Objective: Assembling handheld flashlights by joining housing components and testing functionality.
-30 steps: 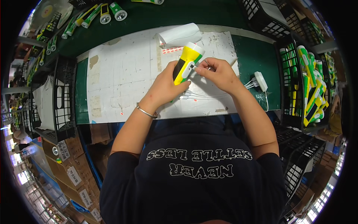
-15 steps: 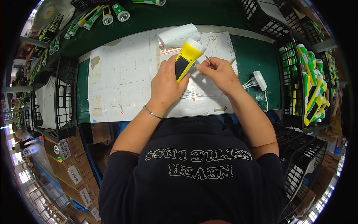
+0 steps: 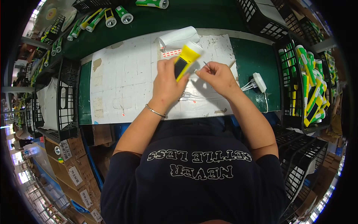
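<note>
My left hand (image 3: 167, 84) grips a yellow and white flashlight (image 3: 185, 59) with a black panel, held tilted above the white paper work mat (image 3: 123, 82). My right hand (image 3: 218, 76) is right beside it, pinching a thin grey pin-like tool (image 3: 206, 65) whose tip points at the flashlight's side. White cables (image 3: 197, 98) lie on the mat under my hands.
A white charger block (image 3: 259, 82) lies on the green table at the right. A black crate (image 3: 305, 86) at the right holds several green and yellow flashlights. Another black crate (image 3: 59, 100) stands left. A white roll with red labels (image 3: 175, 39) and loose flashlights (image 3: 112, 16) lie beyond.
The flashlight has swung a little more upright and to the right in my left hand. My right hand moved closer and now holds the thin tool against it.
</note>
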The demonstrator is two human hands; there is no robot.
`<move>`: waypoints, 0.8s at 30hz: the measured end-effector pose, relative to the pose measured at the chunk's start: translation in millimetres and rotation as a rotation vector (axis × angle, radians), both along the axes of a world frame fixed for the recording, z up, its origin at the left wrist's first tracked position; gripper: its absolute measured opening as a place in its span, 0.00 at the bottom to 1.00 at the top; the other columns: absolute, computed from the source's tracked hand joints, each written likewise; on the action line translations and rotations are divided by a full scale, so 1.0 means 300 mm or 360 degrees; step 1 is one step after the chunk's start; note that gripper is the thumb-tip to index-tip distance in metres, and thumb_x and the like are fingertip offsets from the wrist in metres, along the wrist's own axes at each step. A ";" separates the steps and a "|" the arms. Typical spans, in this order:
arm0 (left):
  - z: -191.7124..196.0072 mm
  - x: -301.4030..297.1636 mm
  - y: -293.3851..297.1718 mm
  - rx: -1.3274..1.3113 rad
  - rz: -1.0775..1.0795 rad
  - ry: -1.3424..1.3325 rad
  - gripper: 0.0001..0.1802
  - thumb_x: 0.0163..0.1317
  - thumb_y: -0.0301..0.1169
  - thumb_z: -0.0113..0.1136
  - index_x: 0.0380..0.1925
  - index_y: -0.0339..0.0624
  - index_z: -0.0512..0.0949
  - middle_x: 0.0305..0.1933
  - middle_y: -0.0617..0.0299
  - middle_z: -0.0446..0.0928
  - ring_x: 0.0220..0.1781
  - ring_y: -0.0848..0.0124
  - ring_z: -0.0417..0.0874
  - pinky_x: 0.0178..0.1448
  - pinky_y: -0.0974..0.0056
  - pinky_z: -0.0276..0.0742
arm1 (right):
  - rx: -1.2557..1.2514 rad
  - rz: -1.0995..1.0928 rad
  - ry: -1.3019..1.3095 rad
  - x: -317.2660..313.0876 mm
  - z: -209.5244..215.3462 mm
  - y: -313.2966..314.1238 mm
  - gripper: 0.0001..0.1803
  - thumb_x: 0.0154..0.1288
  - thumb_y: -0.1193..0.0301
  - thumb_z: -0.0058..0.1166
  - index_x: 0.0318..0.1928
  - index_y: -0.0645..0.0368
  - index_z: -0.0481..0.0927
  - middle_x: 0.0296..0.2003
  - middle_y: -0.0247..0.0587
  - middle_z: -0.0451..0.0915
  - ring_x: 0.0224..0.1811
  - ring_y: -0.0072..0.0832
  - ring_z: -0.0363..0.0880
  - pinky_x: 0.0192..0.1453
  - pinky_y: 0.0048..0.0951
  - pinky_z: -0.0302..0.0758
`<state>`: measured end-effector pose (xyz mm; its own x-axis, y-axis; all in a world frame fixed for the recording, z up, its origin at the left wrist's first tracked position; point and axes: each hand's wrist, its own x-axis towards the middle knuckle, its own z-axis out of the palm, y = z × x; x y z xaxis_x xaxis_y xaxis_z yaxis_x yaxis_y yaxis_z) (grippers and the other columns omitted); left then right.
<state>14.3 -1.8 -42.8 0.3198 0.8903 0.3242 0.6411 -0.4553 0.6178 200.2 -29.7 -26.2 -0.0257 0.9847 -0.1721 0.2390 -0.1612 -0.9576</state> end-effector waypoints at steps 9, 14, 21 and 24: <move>0.128 -0.020 0.022 -0.1023 -0.0778 -0.1487 0.37 0.47 0.27 0.69 0.58 0.39 0.63 0.53 0.54 0.72 0.59 0.65 0.71 0.62 0.60 0.68 | 0.0677 0.0119 -0.0695 -0.031 0.053 -0.083 0.31 0.46 0.59 0.66 0.51 0.58 0.73 0.41 0.46 0.79 0.41 0.39 0.79 0.43 0.32 0.75; 0.120 0.002 0.084 -0.1170 -0.1119 -0.1255 0.47 0.49 0.32 0.69 0.66 0.41 0.52 0.65 0.54 0.60 0.67 0.62 0.61 0.67 0.55 0.61 | 0.0461 0.0196 -0.1102 0.056 0.143 -0.090 0.26 0.45 0.56 0.65 0.42 0.61 0.78 0.36 0.49 0.79 0.36 0.41 0.80 0.40 0.33 0.75; 0.059 -0.173 0.415 -0.0653 -0.0095 -0.0684 0.35 0.53 0.41 0.64 0.59 0.39 0.63 0.60 0.47 0.62 0.61 0.58 0.67 0.60 0.60 0.69 | 0.1082 -0.1042 -0.1455 0.948 0.183 -0.313 0.18 0.66 0.70 0.45 0.54 0.63 0.73 0.40 0.47 0.78 0.37 0.33 0.76 0.43 0.27 0.71; -0.060 -0.210 0.619 -0.0112 0.0313 -0.0020 0.40 0.46 0.43 0.65 0.59 0.41 0.63 0.65 0.41 0.52 0.60 0.47 0.66 0.64 0.55 0.65 | -0.0149 -0.0832 -0.3016 1.156 0.288 -0.493 0.30 0.68 0.52 0.40 0.57 0.66 0.69 0.46 0.57 0.76 0.44 0.47 0.76 0.47 0.42 0.70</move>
